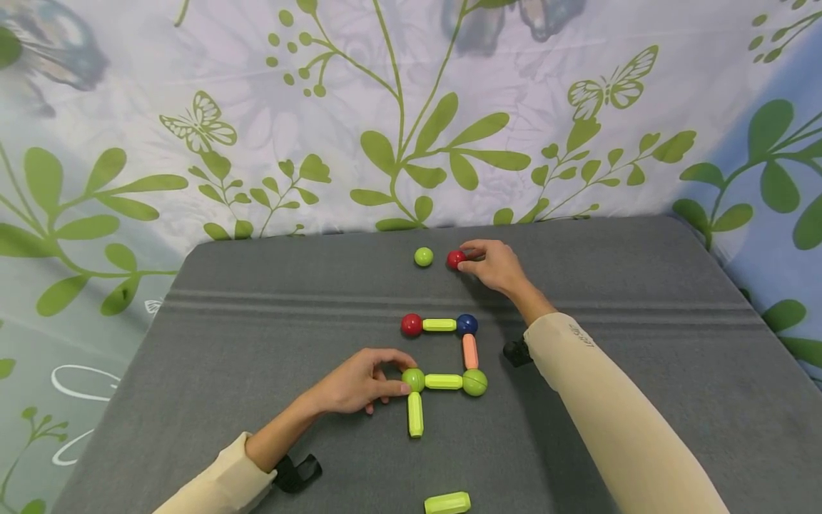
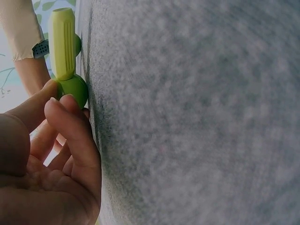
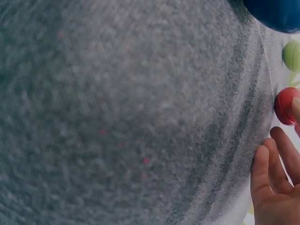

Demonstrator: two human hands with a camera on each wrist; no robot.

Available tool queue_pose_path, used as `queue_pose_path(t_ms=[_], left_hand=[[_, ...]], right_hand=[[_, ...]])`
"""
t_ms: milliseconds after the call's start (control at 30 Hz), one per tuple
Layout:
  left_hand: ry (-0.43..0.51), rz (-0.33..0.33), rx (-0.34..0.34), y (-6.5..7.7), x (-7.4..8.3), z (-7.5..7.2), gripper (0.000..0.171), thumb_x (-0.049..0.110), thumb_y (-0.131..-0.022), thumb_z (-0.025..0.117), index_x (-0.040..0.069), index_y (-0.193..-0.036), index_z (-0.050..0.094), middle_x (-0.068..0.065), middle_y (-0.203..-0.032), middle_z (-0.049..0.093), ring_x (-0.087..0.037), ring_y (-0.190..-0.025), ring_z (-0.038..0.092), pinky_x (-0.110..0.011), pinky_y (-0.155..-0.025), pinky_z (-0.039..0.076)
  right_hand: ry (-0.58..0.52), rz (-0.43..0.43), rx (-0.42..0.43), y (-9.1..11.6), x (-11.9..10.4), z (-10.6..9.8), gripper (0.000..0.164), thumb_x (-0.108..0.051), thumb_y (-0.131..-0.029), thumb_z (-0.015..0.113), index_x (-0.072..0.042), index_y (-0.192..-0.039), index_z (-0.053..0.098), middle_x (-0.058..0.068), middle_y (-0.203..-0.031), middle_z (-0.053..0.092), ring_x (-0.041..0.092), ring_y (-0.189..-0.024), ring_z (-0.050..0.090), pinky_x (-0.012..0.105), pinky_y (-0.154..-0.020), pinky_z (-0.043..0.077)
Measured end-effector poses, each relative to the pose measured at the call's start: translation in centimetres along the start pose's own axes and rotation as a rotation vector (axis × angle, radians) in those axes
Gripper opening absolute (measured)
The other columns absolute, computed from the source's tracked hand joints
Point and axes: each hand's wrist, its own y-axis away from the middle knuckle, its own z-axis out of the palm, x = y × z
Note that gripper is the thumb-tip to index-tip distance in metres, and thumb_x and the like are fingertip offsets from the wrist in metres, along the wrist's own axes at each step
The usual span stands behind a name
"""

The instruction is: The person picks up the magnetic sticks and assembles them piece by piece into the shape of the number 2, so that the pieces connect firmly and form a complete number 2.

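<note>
On the grey table lies a chain of balls and sticks. My left hand [image 1: 361,381] pinches the green ball [image 1: 414,380] at its left corner between thumb and fingers. That ball joins two yellow-green sticks, one running right to another green ball [image 1: 474,383], one pointing toward me [image 1: 415,415]. From there a salmon stick [image 1: 470,352] leads to a blue ball [image 1: 467,324], then a yellow-green stick [image 1: 439,325] and a red ball [image 1: 412,325]. Farther back, my right hand [image 1: 493,267] holds a separate red ball [image 1: 456,259] by thumb and fingertips, its other fingers spread [image 3: 276,173].
A loose green ball [image 1: 423,257] sits left of the far red ball, near the table's back edge. Close to the front lies a loose yellow-green stick [image 1: 447,502]. A leaf-patterned cloth [image 1: 289,128] hangs behind the table [image 1: 257,271].
</note>
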Motion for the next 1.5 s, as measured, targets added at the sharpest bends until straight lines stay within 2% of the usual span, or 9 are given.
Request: queue_pose_path(t_ms=[400, 800, 1033, 1200, 1500], left_hand=[[-0.004, -0.004, -0.003, -0.3, 0.0, 0.0, 0.028, 0.018, -0.095, 0.070, 0.015, -0.122, 0.066, -0.001, -0.109, 0.061, -0.015, -0.060, 0.055, -0.028, -0.044, 0.049], [-0.004, 0.002, -0.005, -0.3, 0.1, 0.0, 0.029, 0.019, -0.095, 0.070, 0.015, -0.123, 0.065, -0.001, -0.111, 0.061, -0.015, -0.061, 0.056, -0.029, -0.044, 0.050], [0.005, -0.002, -0.008, -0.2, 0.1, -0.1, 0.029, 0.018, -0.095, 0.070, 0.014, -0.123, 0.065, -0.001, -0.110, 0.061, -0.015, -0.060, 0.056, -0.028, -0.044, 0.049], [0.006, -0.007, -0.007, -0.2, 0.0, -0.1, 0.028, 0.018, -0.095, 0.070, 0.014, -0.123, 0.066, -0.001, -0.110, 0.061, -0.016, -0.061, 0.056, -0.029, -0.044, 0.049], [0.014, 0.003, -0.013, -0.2, -0.1, -0.2, 0.029, 0.017, -0.095, 0.069, 0.013, -0.123, 0.065, -0.001, -0.110, 0.061, -0.015, -0.060, 0.056, -0.028, -0.044, 0.049]], right_hand=[[0.026, -0.023, 0.057, -0.1, 0.1, 0.4, 0.033, -0.020, -0.092, 0.073, -0.004, -0.120, 0.067, 0.016, -0.113, 0.070, 0.032, -0.107, 0.063, 0.049, -0.092, 0.046], [0.018, -0.078, 0.067, 0.5, 0.1, 0.4, 0.030, -0.019, -0.092, 0.073, -0.003, -0.118, 0.068, 0.016, -0.110, 0.070, 0.031, -0.101, 0.064, 0.046, -0.083, 0.050], [0.021, -0.138, 0.105, 1.5, 0.0, 0.4, 0.032, -0.018, -0.092, 0.073, -0.001, -0.119, 0.069, 0.016, -0.108, 0.071, 0.030, -0.096, 0.065, 0.045, -0.079, 0.052], [-0.011, -0.191, 0.111, 2.5, -0.4, 0.4, 0.031, -0.017, -0.091, 0.074, -0.001, -0.118, 0.070, 0.015, -0.105, 0.071, 0.028, -0.091, 0.066, 0.042, -0.073, 0.053], [-0.042, -0.259, 0.133, 5.7, -1.0, 0.7, 0.028, -0.015, -0.090, 0.075, -0.003, -0.115, 0.071, 0.010, -0.100, 0.071, 0.023, -0.085, 0.064, 0.038, -0.068, 0.051]])
